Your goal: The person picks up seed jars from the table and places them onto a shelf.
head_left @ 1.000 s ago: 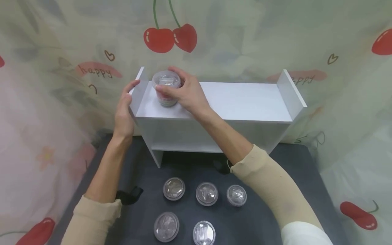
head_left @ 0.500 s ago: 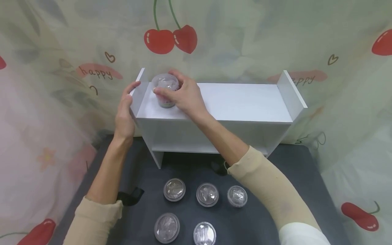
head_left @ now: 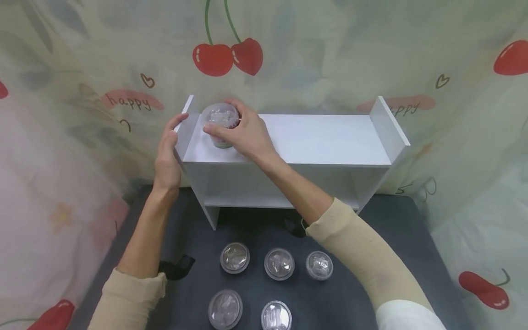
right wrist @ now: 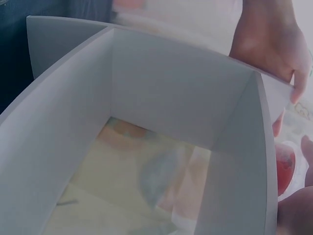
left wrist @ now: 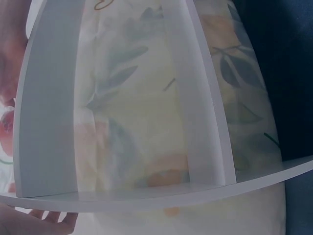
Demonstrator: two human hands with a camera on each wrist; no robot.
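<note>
A white shelf unit (head_left: 321, 137) stands at the back of the dark table. On the left end of its top board is a clear lidded tub (head_left: 220, 117) with reddish contents; my right hand (head_left: 249, 135) holds it between thumb and fingers. My left hand (head_left: 167, 158) grips the unit's left side panel, thumb in front. In the left wrist view, fingertips of the left hand (left wrist: 36, 221) lie along the outside of that panel. The right wrist view shows the left hand (right wrist: 269, 44) over the panel edge, part of the right hand (right wrist: 296, 210) and the tub's red contents (right wrist: 284, 169).
Several clear lidded tubs stand on the dark table (head_left: 330, 302) before the unit, among them one at the left (head_left: 234, 257), one in the middle (head_left: 279, 264) and one at the right (head_left: 319, 265). A cloth with printed cherries (head_left: 212, 59) hangs behind.
My right hand and the tub have shifted slightly left toward the side panel. The left hand keeps its grip on the panel, and the head view has moved a little.
</note>
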